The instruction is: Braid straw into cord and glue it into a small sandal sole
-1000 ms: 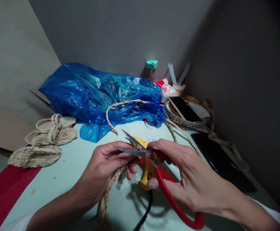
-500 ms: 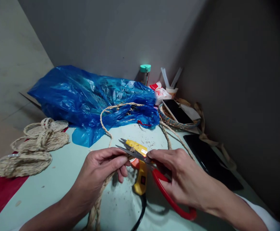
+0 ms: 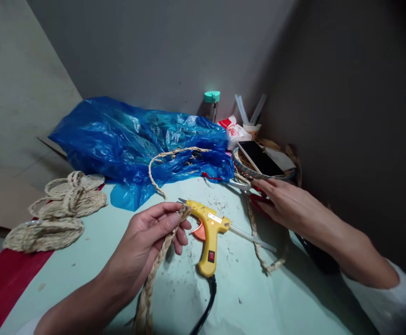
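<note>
Your left hand [image 3: 150,232], lower centre of the frame, pinches the cut end of the braided rope [image 3: 154,274] between thumb and fingers, just left of the yellow glue gun [image 3: 208,232] on the table [image 3: 84,260]. Your right hand [image 3: 286,204], centre right, lies over the red scissors [image 3: 239,185], fingers stretched; can't tell if gripping. Blue bag [image 3: 129,139] sits behind.

Craft wkshop: glue gun [image 3: 208,222], braided rope [image 3: 153,275]
</note>
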The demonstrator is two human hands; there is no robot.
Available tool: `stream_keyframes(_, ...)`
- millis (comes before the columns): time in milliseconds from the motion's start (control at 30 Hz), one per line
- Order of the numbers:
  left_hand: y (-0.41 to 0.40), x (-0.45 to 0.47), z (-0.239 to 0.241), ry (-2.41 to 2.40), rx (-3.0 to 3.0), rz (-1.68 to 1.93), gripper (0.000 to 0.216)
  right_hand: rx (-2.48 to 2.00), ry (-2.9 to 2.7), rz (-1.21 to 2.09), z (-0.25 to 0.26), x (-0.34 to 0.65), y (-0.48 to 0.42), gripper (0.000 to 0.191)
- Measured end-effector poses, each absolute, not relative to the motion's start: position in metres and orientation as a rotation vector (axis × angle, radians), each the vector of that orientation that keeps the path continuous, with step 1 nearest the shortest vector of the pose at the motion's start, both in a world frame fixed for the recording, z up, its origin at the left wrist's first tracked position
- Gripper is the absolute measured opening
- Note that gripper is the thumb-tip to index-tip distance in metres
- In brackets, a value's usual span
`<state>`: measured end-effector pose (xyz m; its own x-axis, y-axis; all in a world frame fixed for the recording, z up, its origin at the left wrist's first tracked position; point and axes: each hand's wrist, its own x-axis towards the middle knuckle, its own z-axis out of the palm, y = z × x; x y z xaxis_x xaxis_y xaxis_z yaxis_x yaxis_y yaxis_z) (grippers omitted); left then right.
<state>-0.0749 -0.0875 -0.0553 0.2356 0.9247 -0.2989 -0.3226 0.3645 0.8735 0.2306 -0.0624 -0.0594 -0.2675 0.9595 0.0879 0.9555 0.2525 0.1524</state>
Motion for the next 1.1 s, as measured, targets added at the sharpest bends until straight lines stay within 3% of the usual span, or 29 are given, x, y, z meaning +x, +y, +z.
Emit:
stream_keyframes(167, -0.089, -0.074, -0.054, 0.902, 0.774, 0.949, 0.01, 1.824, 2.612, 0.312, -0.056, 0.221, -0.064, 0.021)
stream_keyframes(233, -0.09, -0.073, -0.052, 0.884, 0.775, 0.933, 0.008, 1.973, 2.812, 0.154, -0.044, 0.199, -0.075, 0.021)
stream_keyframes(300, -0.092, -0.07, -0.051, 0.87, 0.776, 0.916, 0.006, 2.084, 3.129, -0.46, -0.034, 0.173, -0.087, 0.019)
stream_keyframes(400, -0.095, -0.068, -0.049, 0.83, 0.75, 0.882, 0.003, 1.918, 3.151, -1.419, -0.028, 0.138, -0.102, 0.017)
stream_keyframes(533, -0.099, -0.068, -0.048, 0.788, 0.731, 0.843, 0.002, 1.811, 2.965, -1.953, -0.031, 0.119, -0.106, 0.011)
stream_keyframes(733, -0.1, -0.068, -0.044, 0.781, 0.783, 0.859, 0.007, 1.754, 2.821, -2.244, -0.035, 0.122, -0.106, 0.011)
stream_keyframes(1100, -0.098, -0.07, -0.058, 0.761, 0.883, 0.821, 0.002, 1.793, 2.833, -2.119, -0.032, 0.12, -0.109, 0.009)
